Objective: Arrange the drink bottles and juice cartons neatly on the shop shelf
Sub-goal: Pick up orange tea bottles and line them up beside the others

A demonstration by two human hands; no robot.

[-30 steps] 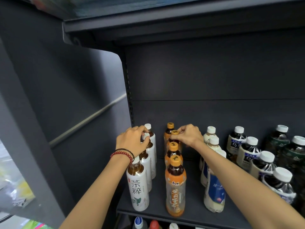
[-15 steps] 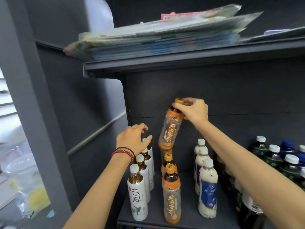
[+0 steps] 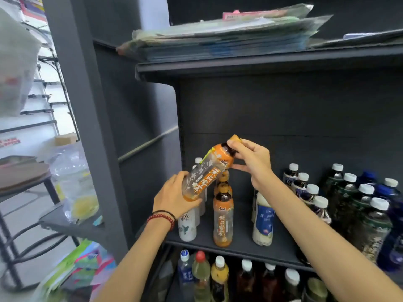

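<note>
An orange-labelled tea bottle [image 3: 206, 171] hangs tilted above the dark shelf [image 3: 239, 247], cap up to the right. My right hand [image 3: 250, 159] grips its neck and orange cap. My left hand [image 3: 174, 196] cups its base from below, fingers curled round it. Under it stands a row of orange tea bottles [image 3: 222, 216], front one upright. To the left is a row of white-labelled tea bottles [image 3: 187, 225], partly hidden by my left hand. To the right stands a row of white and blue bottles [image 3: 263, 219].
Dark bottles with white caps [image 3: 316, 192] and green and blue bottles [image 3: 370, 214] fill the shelf's right side. The shelf below holds several mixed bottles [image 3: 220, 277]. Flat plastic packets [image 3: 218, 33] lie stacked on the shelf above. A table with bags [image 3: 72, 182] stands left.
My right hand has lifted the orange bottle out of its row and tilted it further. My left hand left the white bottles and took hold of the lifted bottle's base.
</note>
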